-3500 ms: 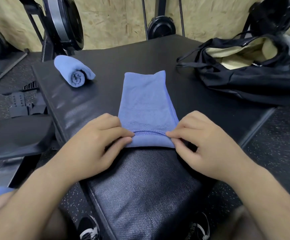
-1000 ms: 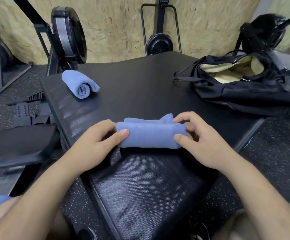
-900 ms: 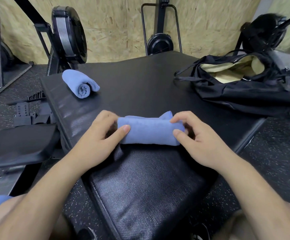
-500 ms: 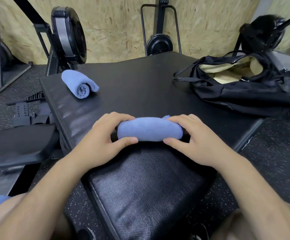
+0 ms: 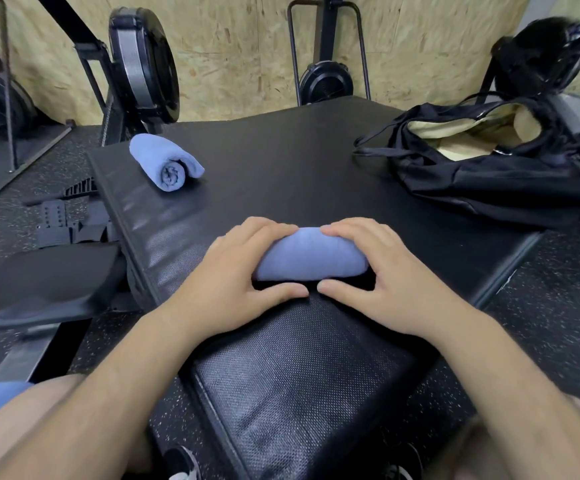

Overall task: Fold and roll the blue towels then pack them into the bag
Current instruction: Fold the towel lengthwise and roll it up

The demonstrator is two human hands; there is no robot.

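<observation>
Towel roll [image 5: 311, 254]: blue terry cloth, matt, soft nap. Mat [image 5: 281, 161]: black vinyl-like, smooth, slight sheen. Near pad [image 5: 299, 393]: coarse woven txtr. Bag [image 5: 489, 181]: black fabric, pale lining. Wall [image 5: 233, 46]: rough OSB wood.

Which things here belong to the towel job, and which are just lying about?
Job: blue towel roll in the grip of left hand and right hand; second rolled blue towel; open black bag with cream lining.
Lying about: black flywheel machines; black strapped footplate on the floor.

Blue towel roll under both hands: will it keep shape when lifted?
Probably soft and light: the blue cloth roll bulges between left hand and right hand. Likely to loosen once released; the far blue roll trails a loose flap.
</observation>
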